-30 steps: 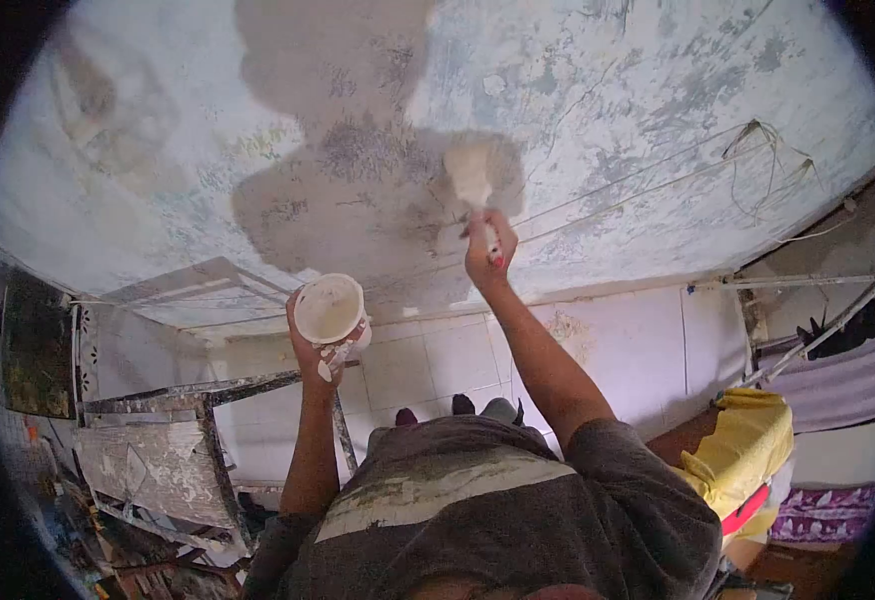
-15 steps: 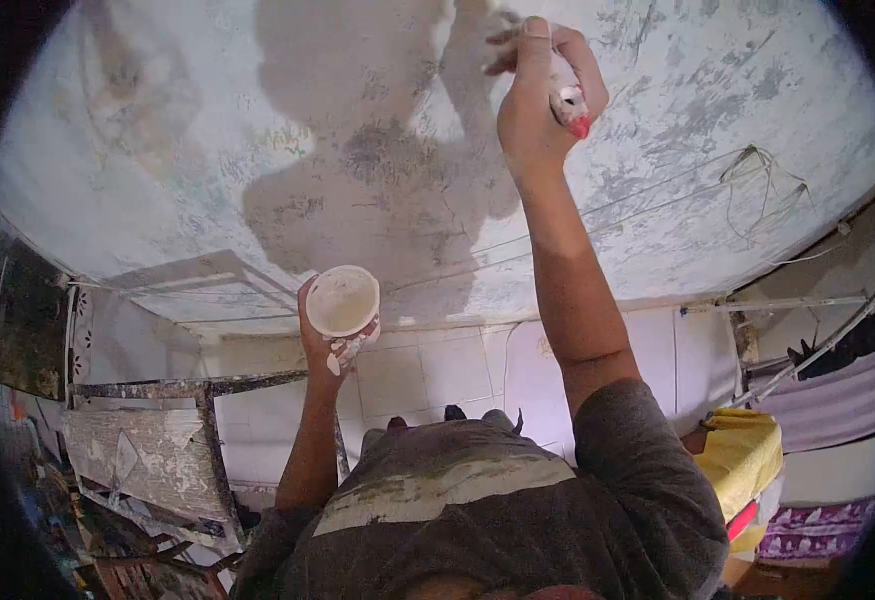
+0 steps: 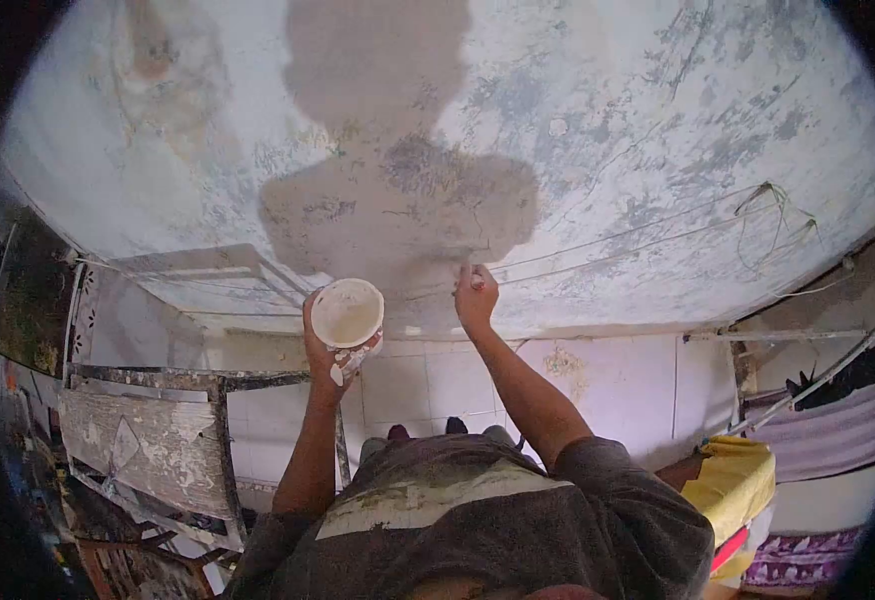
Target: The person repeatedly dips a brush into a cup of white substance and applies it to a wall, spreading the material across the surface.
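My left hand (image 3: 343, 362) is wrapped round a white tub (image 3: 349, 313), with its open top facing me. Whitish paste coats the inside of the tub, and white smears cover my fingers. To the right, my right hand (image 3: 477, 298) is closed on the handle of what looks like a putty knife, close against the lower part of the wall (image 3: 598, 190). Only a bit of the reddish handle end shows in my fist; the blade is blurred in shadow. The wall is patchy white and grey.
Thin cords (image 3: 648, 225) run along the wall to a tangle at right. A worn wooden frame (image 3: 143, 420) stands at left, a yellow cloth (image 3: 733, 485) at right. Below the wall lies a tiled surface (image 3: 408, 385) with pale crumbs (image 3: 565, 368).
My right hand has come down from high on the wall to its lower part, beside the tub. My left hand and the tub have barely moved. Crumbs now show on the tiles.
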A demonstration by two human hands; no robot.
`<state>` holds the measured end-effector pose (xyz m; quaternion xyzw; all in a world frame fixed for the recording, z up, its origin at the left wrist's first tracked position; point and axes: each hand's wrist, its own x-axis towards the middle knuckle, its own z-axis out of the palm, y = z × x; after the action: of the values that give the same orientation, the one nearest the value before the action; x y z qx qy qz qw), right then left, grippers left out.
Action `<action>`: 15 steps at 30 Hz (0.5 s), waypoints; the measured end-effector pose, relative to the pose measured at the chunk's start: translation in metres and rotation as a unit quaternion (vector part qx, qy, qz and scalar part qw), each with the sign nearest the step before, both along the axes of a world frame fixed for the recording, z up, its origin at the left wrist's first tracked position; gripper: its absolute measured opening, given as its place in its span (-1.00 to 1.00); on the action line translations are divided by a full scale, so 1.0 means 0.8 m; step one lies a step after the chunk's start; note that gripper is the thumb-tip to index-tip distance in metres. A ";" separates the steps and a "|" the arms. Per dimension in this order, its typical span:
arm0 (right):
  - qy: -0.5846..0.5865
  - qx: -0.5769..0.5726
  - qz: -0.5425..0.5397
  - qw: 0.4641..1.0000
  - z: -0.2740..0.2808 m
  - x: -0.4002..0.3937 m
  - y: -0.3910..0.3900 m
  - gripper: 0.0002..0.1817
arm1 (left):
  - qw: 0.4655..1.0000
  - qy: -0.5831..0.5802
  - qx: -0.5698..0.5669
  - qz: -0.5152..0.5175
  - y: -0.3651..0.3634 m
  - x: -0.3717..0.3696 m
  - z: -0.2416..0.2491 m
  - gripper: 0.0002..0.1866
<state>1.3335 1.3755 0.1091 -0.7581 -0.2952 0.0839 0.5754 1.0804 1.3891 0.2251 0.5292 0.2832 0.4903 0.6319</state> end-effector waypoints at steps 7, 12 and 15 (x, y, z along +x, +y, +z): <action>-0.036 0.332 0.034 0.942 0.298 0.006 0.029 -0.75 | 0.996 -0.070 -0.041 -0.044 0.014 -0.004 -0.003 -0.25; -0.147 0.504 0.039 0.850 0.405 -0.010 0.042 -0.76 | 0.999 -0.014 0.033 -0.011 0.017 -0.004 -0.007 -0.16; -0.236 0.352 -0.029 0.905 0.332 0.008 0.063 -0.78 | 0.997 0.017 0.068 -0.003 0.017 -0.007 -0.005 -0.10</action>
<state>1.3402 1.4259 0.3745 -0.5120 -0.4111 -0.2236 0.7203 1.0745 1.4029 0.2208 0.5806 0.2582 0.4972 0.5908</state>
